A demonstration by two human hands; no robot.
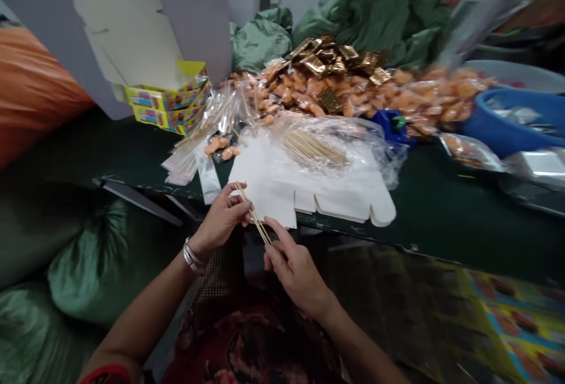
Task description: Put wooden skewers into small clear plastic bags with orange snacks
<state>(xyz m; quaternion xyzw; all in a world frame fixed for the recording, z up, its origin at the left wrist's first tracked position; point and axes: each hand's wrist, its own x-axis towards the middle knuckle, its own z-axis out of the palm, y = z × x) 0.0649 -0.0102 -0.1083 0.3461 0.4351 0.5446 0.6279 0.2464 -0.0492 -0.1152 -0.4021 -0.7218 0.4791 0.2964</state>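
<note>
A few thin wooden sticks (256, 221) slant between my two hands, just off the table's front edge. Near their upper end, my left hand (226, 213) pinches them between thumb and fingers. The fingers of my right hand (291, 263) close round the lower end, its index finger stretched along them. Beyond my hands, a flattened white carton (273, 196) lies on the table. On it rests a clear plastic bag with a bundle of the same sticks (315, 150).
Filled packets with sticks (212, 116) lie left, beside yellow printed boxes (168, 102). Behind are a heap of orange packets (304, 90) and gold foil packets (339, 60). A blue basin (516, 119) stands right. Green sacks (95, 266) sit below left.
</note>
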